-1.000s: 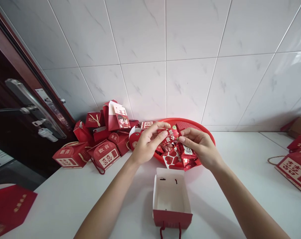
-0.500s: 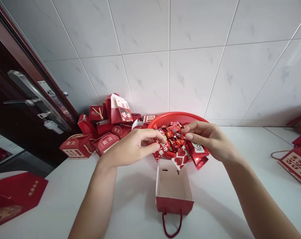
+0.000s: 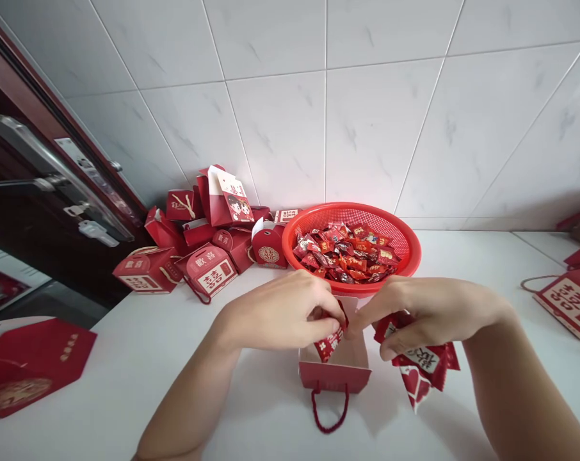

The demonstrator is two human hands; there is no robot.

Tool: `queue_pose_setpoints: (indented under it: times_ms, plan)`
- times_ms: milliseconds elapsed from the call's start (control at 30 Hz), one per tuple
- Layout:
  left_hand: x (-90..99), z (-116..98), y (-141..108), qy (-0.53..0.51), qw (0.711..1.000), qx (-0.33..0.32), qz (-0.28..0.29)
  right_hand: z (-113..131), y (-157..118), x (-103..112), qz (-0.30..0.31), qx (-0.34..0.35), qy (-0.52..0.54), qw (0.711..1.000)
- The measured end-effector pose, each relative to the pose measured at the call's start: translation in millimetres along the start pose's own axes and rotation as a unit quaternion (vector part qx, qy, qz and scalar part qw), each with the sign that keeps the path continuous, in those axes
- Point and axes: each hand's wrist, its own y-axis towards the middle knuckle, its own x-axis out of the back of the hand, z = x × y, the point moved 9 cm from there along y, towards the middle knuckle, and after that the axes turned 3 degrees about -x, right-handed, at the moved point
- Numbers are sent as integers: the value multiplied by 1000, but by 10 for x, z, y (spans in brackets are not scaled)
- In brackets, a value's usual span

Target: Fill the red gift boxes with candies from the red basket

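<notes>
While the left hand pinches a red candy packet between its fingers at the open gift box's mouth and the right hand clutches more packets beside it, the dangling heart-printed packet could slip onto the surface if that crowded grip loosens.

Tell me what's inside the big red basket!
The basket holds a heap of small wrapped sweets, mostly red. The top ones cover whatever lies underneath, so I can't see the bottom.
</notes>
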Motion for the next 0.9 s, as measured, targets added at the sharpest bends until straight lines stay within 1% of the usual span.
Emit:
queue_pose_setpoints:
  times_ms: [67, 167, 267, 400, 533, 700, 767, 800, 900]
  plan:
    - [-116, 19, 45, 11, 999, 12, 32, -79, 36, -94, 25, -33, -16, 999]
    - [-277, 30, 128, 14, 997, 8, 78, -145, 41, -173, 41, -67, -35, 996]
    - [-436, 39, 222, 5, 991, -1, 134, -130, 26, -190, 39, -69, -40, 996]
    - [-591, 98, 309, 2, 979, 31, 202, -103, 27, -186, 33, -71, -57, 995]
    - [-712, 169, 288, 14, 959, 77, 271, -88, 37, -212, 40, -81, -77, 993]
    - [-860, 200, 184, 63, 925, 97, 361, -73, 33, -211, 35, -88, -102, 990]
    - [-875, 217, 162, 93, 916, 108, 375, -72, 27, -221, 41, -87, -107, 990]
    - [-867, 226, 164, 105, 915, 113, 373, -66, 27, -223, 41, -83, -107, 990]
    - [-809, 242, 207, 118, 926, 124, 336, -41, 36, -214, 31, -66, -98, 993]
